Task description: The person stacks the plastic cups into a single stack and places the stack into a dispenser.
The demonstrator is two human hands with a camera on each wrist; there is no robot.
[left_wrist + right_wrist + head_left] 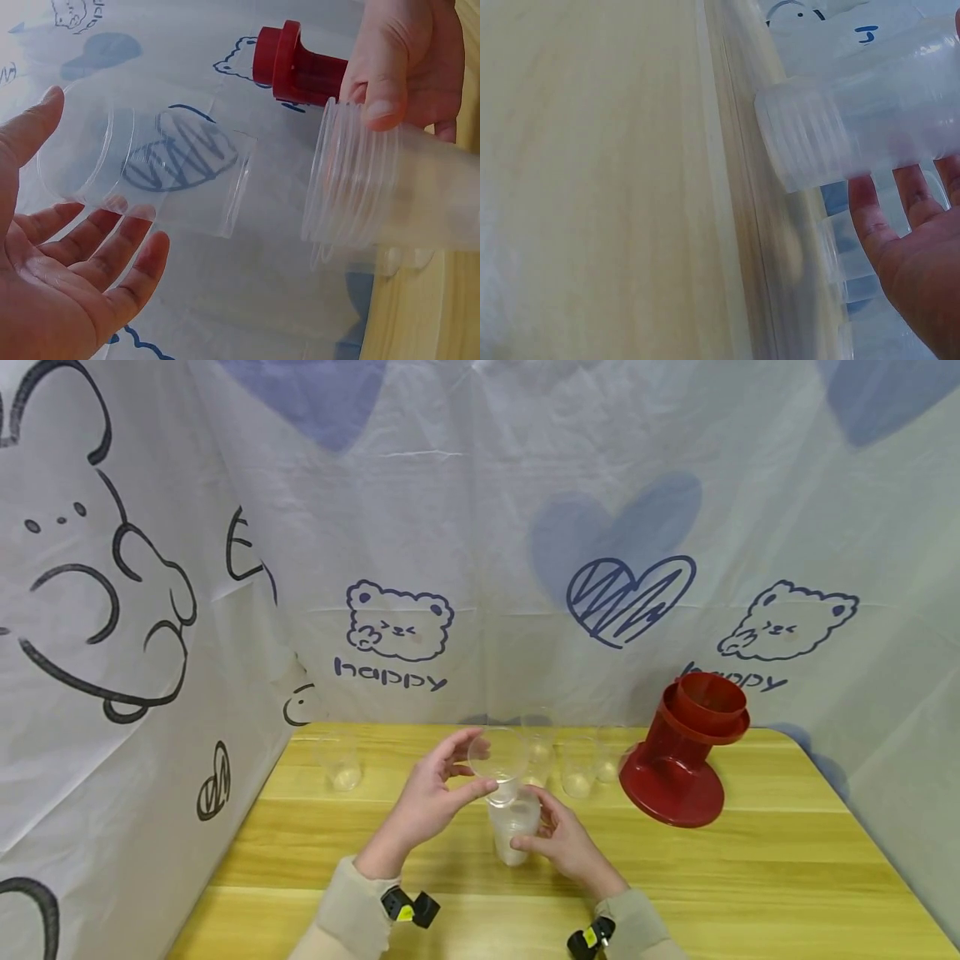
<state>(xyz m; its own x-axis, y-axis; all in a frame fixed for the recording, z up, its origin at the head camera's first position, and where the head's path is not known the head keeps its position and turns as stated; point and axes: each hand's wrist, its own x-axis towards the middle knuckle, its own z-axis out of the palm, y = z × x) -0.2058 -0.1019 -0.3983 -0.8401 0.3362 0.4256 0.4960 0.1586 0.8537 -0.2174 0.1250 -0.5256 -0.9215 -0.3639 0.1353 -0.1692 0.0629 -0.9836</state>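
My left hand (427, 802) holds a single clear plastic cup (497, 756) by its upper part, thumb on one side and fingers on the other. Below that cup's base is a stack of nested clear plastic cups (517, 827), which my right hand (570, 843) grips around the side. In the left wrist view a gap separates the single cup (180, 169) from the rims of the stack (352, 184). The stack's lower end (802, 135) shows in the right wrist view, with the right fingers (870, 202) along its side.
Several clear cups (579, 772) stand just beyond the hands, and another cup (345, 768) stands at the back left. A red flanged cylinder (678, 768) is at the back right of the wooden table (795, 860). Printed cloth (495, 527) hangs behind and at the left.
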